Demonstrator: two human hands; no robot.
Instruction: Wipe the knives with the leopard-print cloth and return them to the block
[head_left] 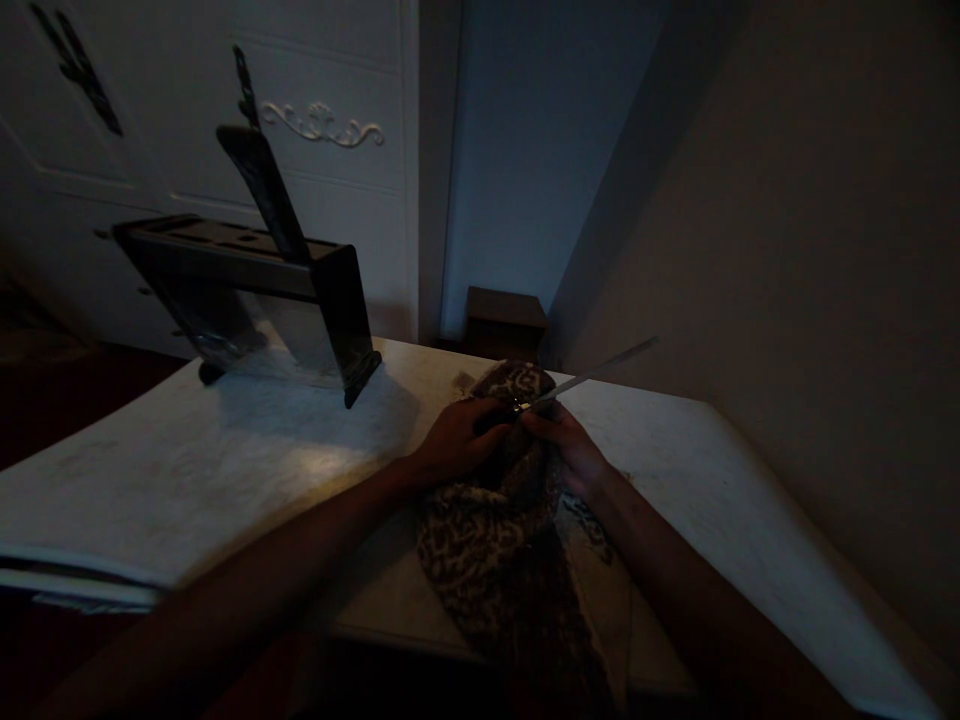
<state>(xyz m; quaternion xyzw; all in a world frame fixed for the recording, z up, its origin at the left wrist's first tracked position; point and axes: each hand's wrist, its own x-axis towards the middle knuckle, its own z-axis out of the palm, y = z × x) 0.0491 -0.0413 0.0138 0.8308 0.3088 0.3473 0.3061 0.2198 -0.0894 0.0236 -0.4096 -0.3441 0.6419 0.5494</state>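
Observation:
A leopard-patterned knitted cloth [495, 540] lies on the white table [187, 470] and hangs over its near edge. My left hand [457, 440] is closed on the cloth's upper part. My right hand [566, 445] is closed on the cloth and pinches the near end of a long thin metal needle [600, 372], which points up and to the right. Both hands meet at the top of the cloth. The room is dim, so fine details of the fingers are hard to see.
A dark slanted stand [247, 290] with a handle sticking up sits at the table's back left. A small dark box [504, 318] stands on the floor behind the table. A white panelled door [187, 120] is at the back, a wall [825, 250] close on the right.

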